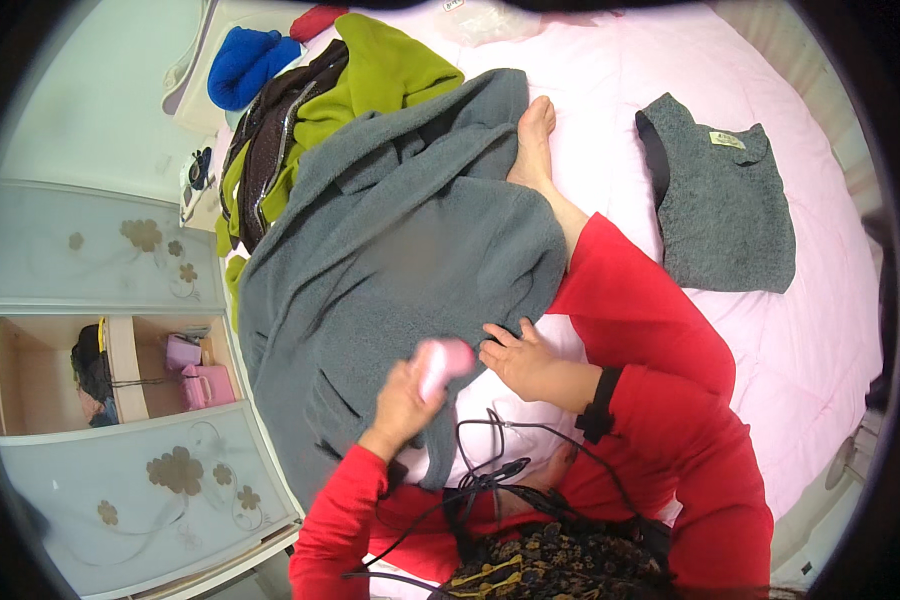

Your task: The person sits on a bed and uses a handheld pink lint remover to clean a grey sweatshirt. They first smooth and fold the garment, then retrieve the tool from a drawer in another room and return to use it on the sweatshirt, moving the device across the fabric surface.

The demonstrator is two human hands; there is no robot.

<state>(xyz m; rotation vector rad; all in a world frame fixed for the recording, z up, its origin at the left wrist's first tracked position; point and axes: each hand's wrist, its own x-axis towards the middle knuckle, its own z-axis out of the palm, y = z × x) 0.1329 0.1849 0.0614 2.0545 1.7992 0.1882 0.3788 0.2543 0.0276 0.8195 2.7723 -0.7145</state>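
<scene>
My left hand (402,398) grips a small pink handheld device (440,362) and holds it against the edge of a large grey fleece garment (390,260) spread over my lap and the bed. My right hand (518,358) rests with fingers spread on the lower hem of the same garment, right beside the pink device. Both my sleeves are red. A bare foot (533,140) sticks out past the grey garment.
A folded grey garment (720,200) lies on the pink bed cover (830,330) to the right. Green (390,70), dark brown and blue (245,62) clothes are piled at the upper left. A cabinet with an open shelf (150,375) stands left. Black cables (490,475) hang by my chest.
</scene>
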